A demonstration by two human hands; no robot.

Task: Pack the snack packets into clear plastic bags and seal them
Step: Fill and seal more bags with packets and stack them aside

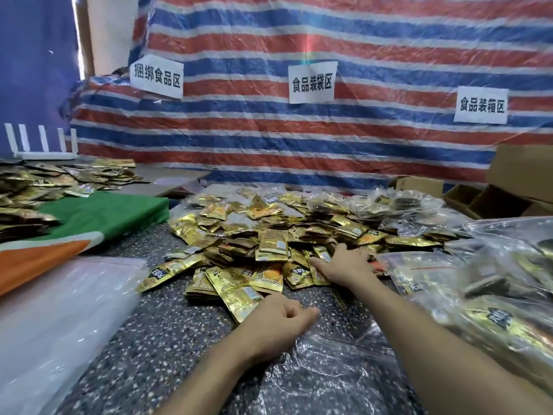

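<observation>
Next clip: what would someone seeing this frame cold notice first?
The heap of gold snack packets at the centre of the table grabs attention, with the right hand resting on its near edge. Behind it hangs a red, blue and white striped tarp carrying three white paper signs. On the right side lie filled clear bags.
</observation>
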